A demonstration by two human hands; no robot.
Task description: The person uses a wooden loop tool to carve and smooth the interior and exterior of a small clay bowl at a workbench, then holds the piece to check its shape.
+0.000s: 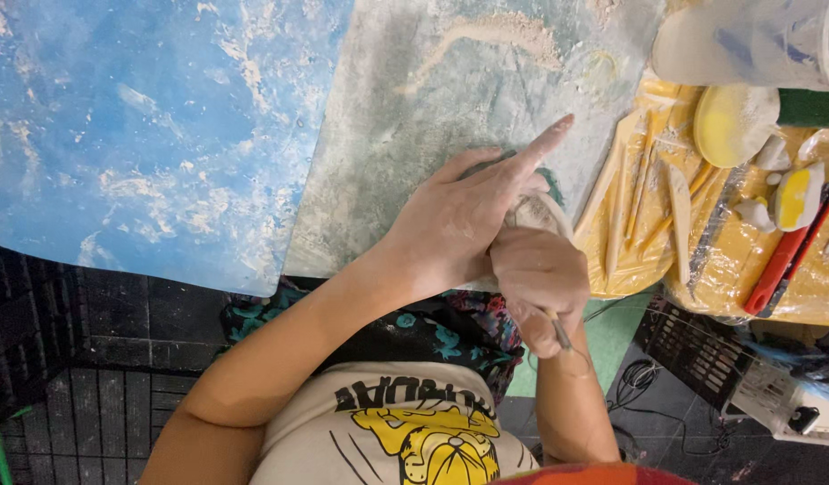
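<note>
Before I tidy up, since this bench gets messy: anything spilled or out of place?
Pale powder lies smeared in an arc on the grey-green board, loose dust. Tools on the yellow plastic sheet lie scattered.

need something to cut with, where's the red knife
In the head view the red knife lies at the far right on the yellow plastic sheet, just below a yellow and white sponge, right of the wooden tools.
</note>
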